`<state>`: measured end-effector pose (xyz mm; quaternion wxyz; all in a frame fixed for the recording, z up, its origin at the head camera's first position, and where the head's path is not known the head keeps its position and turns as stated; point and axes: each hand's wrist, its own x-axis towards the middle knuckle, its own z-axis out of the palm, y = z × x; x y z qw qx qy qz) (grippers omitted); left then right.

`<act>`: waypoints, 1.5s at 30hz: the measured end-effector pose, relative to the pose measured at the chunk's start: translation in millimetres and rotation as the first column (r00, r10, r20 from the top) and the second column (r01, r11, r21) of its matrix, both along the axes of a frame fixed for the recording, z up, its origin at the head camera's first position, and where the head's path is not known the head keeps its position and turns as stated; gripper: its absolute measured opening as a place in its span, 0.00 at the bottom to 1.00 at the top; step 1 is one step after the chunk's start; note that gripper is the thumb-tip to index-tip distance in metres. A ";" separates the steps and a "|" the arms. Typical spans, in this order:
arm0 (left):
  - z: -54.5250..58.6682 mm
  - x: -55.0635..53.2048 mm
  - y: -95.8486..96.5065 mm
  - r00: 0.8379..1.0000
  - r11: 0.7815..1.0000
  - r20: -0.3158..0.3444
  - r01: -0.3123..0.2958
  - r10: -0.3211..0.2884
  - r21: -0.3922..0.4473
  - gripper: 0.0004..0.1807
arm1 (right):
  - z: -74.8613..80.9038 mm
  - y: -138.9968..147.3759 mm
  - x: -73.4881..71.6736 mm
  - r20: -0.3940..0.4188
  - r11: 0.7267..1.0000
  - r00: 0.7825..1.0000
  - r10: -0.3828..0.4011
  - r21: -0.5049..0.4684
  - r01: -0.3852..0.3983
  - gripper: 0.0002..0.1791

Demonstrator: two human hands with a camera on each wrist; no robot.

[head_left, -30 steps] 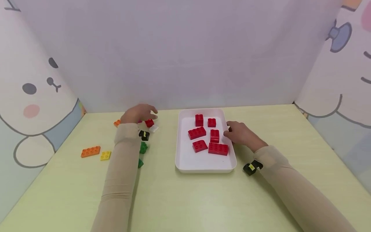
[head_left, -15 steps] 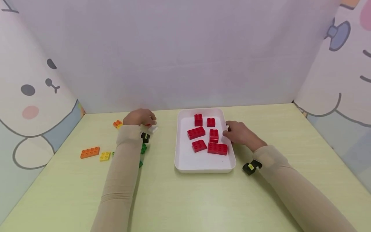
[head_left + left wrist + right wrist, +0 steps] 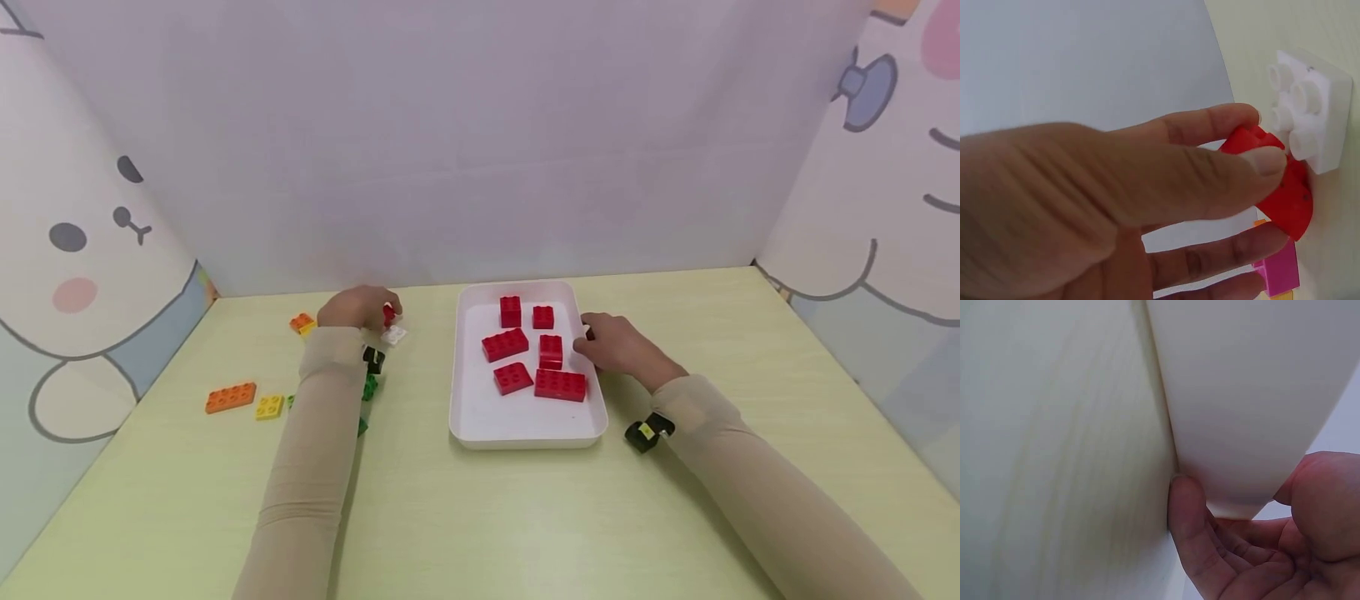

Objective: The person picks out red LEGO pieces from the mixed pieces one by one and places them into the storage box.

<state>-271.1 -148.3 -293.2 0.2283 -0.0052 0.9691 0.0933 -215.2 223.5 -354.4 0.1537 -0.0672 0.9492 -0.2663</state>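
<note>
My left hand (image 3: 360, 307) is at the back left of the table, pinching a red toy brick with a curved side (image 3: 1291, 206) between thumb and fingers. Right beside that brick lies a white studded brick (image 3: 1322, 106); a pink brick (image 3: 1282, 269) shows past the fingertips in the left wrist view. My right hand (image 3: 618, 343) grips the right wall of a white tray (image 3: 517, 423), its thumb at the rim and its fingers (image 3: 1186, 503) low against the outer side. Several red bricks (image 3: 505, 344) lie spread inside the tray.
Left of the left forearm are an orange brick (image 3: 230, 397) and a yellow brick (image 3: 269, 407). Small orange and yellow pieces (image 3: 303, 323) lie farther back. Green bricks (image 3: 369, 387) are partly hidden by the left sleeve. A pale curtain (image 3: 480, 167) hangs behind the table.
My left hand has come down from above the red brick and its fingers have closed on it. The right hand keeps its hold on the tray.
</note>
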 end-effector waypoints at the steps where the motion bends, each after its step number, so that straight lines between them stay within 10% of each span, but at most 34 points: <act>1: -0.5 -0.4 -0.4 1.000 1.000 0.002 0.004 -0.004 0.002 0.26 | 0.8 -0.3 0.2 0.003 1.000 1.000 0.000 -0.002 0.000 0.32; 16: 4.4 10.2 -9.6 0.995 0.998 -0.086 0.051 -0.048 0.038 0.21 | 0.0 -1.3 1.9 -0.016 1.000 1.000 0.013 -0.005 -0.013 0.32; 26: 37.1 37.7 0.0 0.959 0.990 -0.262 0.127 -0.105 0.068 0.21 | 0.6 0.8 3.2 0.001 1.000 1.000 -0.004 -0.011 0.004 0.33; 45: 55.3 53.3 17.6 0.940 0.974 -0.278 0.221 -0.197 0.055 0.18 | -1.1 1.5 0.8 -0.013 1.000 1.000 0.008 -0.021 -0.009 0.32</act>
